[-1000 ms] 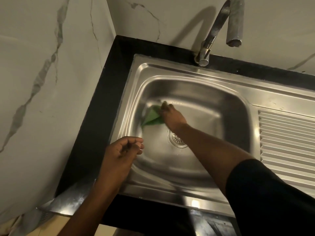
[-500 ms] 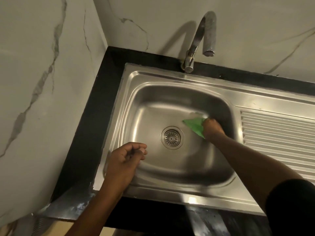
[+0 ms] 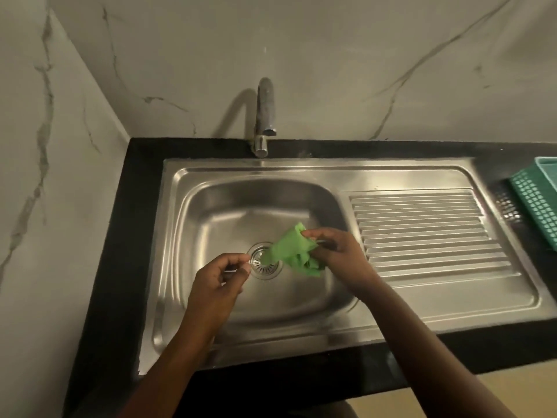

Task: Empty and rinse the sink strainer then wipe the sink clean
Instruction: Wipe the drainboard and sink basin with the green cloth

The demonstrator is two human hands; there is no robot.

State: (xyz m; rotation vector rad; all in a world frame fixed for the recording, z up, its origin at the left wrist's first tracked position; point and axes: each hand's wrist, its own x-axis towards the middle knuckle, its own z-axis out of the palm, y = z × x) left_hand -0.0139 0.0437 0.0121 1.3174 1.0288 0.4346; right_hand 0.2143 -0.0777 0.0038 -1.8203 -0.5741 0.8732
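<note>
Over the sink basin, left to right, the findings are as follows.

Side wall (image 3: 45, 206): pale marble-patterned panel with grey veins, meeting the back wall at the corner.
Bench (image 3: 126, 236): black top, carrying the steel sink in a cut-out.
Sink (image 3: 187, 236): stainless steel, a single basin at left with a ribbed drainer to its right; the basin floor is bare metal.
Left hand (image 3: 218, 282): held above the basin just left of the drain, fingers curled in toward the thumb in a loose pinch; nothing can be made out in it.
Strainer (image 3: 265, 260): seated in the drain opening at the basin centre, partly covered from view by the cloth.
Tap (image 3: 265, 116): chrome, mounted on the bench behind the basin, spout pointing down; no stream visible.
Cloth (image 3: 294, 251): green, crumpled, hanging over the drain area.
Right hand (image 3: 337, 251): grasping the cloth at its right edge, fingers closed around it, above the right side of the basin.
Drainer (image 3: 422, 230): ribbed, nothing on it.
Basket (image 3: 539, 200): teal plastic mesh, on the bench at the far right, cut off by the frame edge.
</note>
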